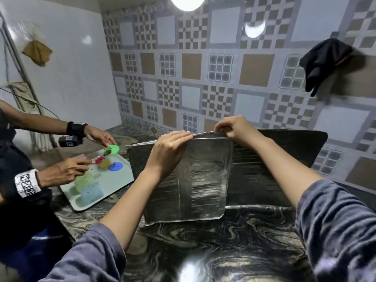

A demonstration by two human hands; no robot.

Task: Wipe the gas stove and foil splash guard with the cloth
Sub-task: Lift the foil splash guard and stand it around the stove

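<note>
The foil splash guard (195, 180) stands upright on the dark marbled counter (213, 245), its panels folded against each other in front of the tiled wall. My left hand (171, 148) pinches the top edge of the front panel. My right hand (234, 129) grips the same top edge a little further right. A black cloth (323, 62) hangs on the wall at the upper right. No gas stove is in view.
Another person stands at the left, both hands (97, 136) (65, 171) over a pale green tray (114, 186) holding coloured sponges and small round pieces. A brown paper piece (36, 51) sticks to the white left wall.
</note>
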